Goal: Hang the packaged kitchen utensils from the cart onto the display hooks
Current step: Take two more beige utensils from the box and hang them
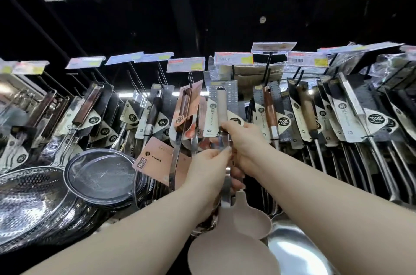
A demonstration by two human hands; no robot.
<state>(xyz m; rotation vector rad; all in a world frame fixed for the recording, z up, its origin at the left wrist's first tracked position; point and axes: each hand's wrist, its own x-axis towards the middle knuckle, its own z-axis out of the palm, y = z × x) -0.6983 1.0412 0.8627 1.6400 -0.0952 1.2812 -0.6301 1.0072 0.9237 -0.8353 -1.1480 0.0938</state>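
Note:
A packaged beige ladle (221, 105) with a pale handle and a metal shaft hangs upright in front of me at the centre of the hook display. Its broad beige bowl (231, 252) reaches down to the frame's bottom edge. My right hand (243, 139) grips the handle just below the card label. Lower down, my left hand (209, 168) pinches the metal shaft. The handle's top sits at a display hook (220, 88); whether it is threaded onto the hook is unclear. A second beige spoon bowl (252, 223) shows behind it. The cart is out of view.
Rows of carded utensils hang to both sides, with price tags (233, 58) above on long black hooks. Mesh strainers (99, 175) and perforated steel skimmers (29, 202) crowd the lower left. A pink-carded utensil (186, 103) hangs just left of the ladle. A steel ladle bowl (299, 250) sits at lower right.

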